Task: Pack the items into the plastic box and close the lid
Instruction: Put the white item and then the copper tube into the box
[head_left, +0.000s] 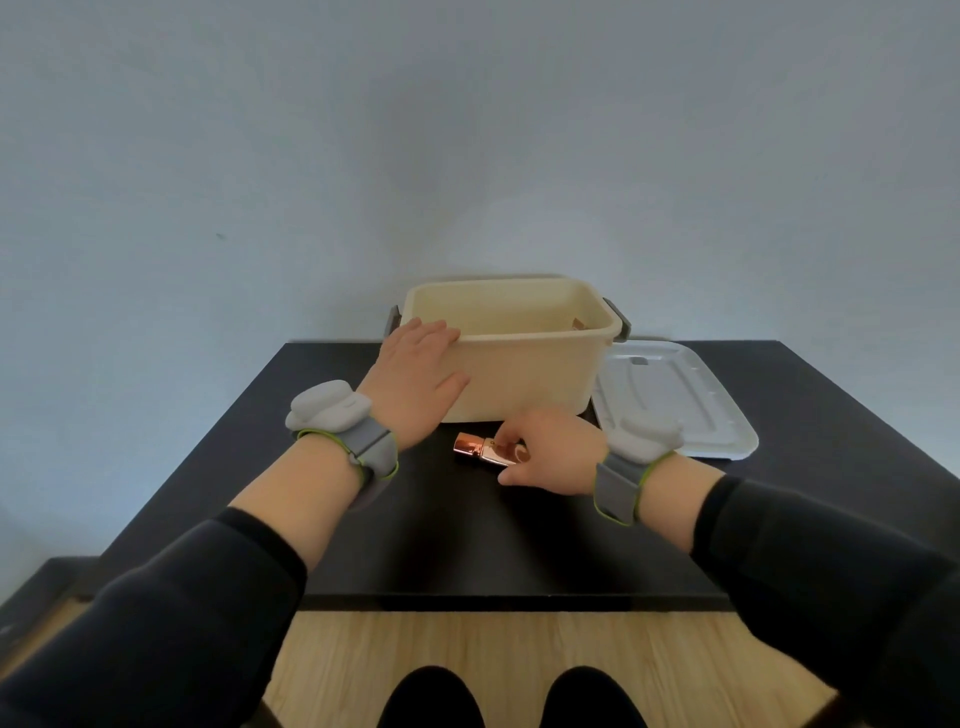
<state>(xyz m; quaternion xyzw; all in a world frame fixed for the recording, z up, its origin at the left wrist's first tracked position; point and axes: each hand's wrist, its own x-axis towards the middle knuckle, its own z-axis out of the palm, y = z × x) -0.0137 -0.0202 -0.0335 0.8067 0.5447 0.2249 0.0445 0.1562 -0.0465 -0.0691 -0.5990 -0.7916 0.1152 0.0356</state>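
A cream plastic box with grey side latches stands open at the back of the black table. My left hand rests flat against the box's front left corner, fingers over the rim. Just in front of the box lies a small rose-gold bottle on its side. My right hand has its fingers and thumb closed around the bottle's right end. The white lid lies flat to the right of the box. Something tan shows inside the box near its right wall; I cannot tell what it is.
A plain wall stands right behind the table. Wooden floor and two dark shoe tips show below the table's front edge. A dark low surface sits at the lower left. Both wrists wear grey sensor bands.
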